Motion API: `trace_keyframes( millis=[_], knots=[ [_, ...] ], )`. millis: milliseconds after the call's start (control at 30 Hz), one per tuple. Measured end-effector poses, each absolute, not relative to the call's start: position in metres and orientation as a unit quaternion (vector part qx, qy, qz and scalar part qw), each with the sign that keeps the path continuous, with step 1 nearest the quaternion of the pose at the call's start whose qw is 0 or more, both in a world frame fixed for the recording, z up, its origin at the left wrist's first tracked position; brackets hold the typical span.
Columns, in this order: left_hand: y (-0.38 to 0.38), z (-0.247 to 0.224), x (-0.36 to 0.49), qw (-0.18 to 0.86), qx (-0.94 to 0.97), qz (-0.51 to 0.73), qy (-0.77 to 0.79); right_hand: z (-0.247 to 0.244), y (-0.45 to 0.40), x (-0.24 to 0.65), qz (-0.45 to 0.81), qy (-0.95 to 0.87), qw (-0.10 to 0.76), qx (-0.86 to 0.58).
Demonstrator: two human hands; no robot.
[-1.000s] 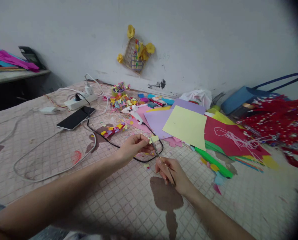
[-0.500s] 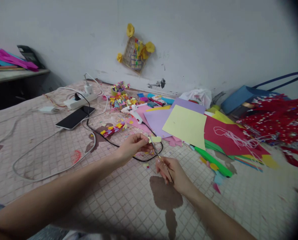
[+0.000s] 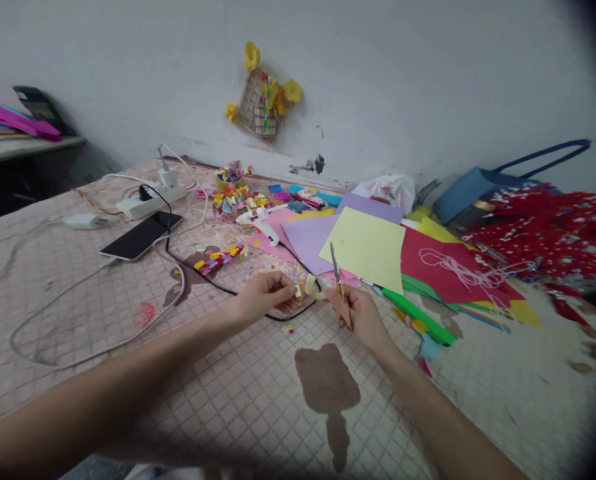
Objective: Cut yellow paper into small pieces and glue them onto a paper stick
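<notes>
Pale-yellow paper strip [image 3: 310, 284] above the surface [image 3: 228, 400], left of the scissors [image 3: 339, 283].
The left hand [image 3: 265, 293] pinches it between closed fingers; the right hand [image 3: 361, 312] curls its fingers around the scissors, blades pointing far.

Scissors [image 3: 338, 279] closed, pointing away, in right hand [image 3: 362, 316]; small pale-yellow paper [image 3: 310, 284] at left hand [image 3: 267, 292].

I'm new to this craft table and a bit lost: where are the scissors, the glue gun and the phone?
Scissors [image 3: 337, 269]: head view, on the blades.
Glue gun [image 3: 267, 229]: head view, on its white handle.
Phone [image 3: 142, 235]: head view, middle of the dark screen.
</notes>
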State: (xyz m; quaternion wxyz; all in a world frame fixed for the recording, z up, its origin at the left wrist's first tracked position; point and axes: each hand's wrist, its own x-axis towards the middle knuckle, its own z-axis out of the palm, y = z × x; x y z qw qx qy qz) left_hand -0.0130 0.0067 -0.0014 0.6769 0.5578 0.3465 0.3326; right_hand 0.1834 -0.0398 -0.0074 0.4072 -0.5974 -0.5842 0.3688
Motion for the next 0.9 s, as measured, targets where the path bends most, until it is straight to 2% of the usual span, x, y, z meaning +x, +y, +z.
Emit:
trace_keyframes(
  millis=[200,600,700,900],
  knots=[
    [0.0,0.0,-0.011,0.704,0.561,0.297,0.318,-0.004,-0.049,0.168,0.452,-0.564,0.409,-0.556],
    [-0.003,-0.002,-0.011,0.622,0.671,0.279,0.293,-0.002,-0.056,0.161,0.471,-0.574,0.411,-0.528],
    [0.001,0.003,-0.018,0.551,0.732,0.256,0.308,-0.002,-0.055,0.162,0.475,-0.562,0.412,-0.537],
    [0.003,0.014,-0.029,0.314,0.899,0.157,0.263,-0.002,-0.053,0.163,0.471,-0.558,0.413,-0.544]
  ],
)
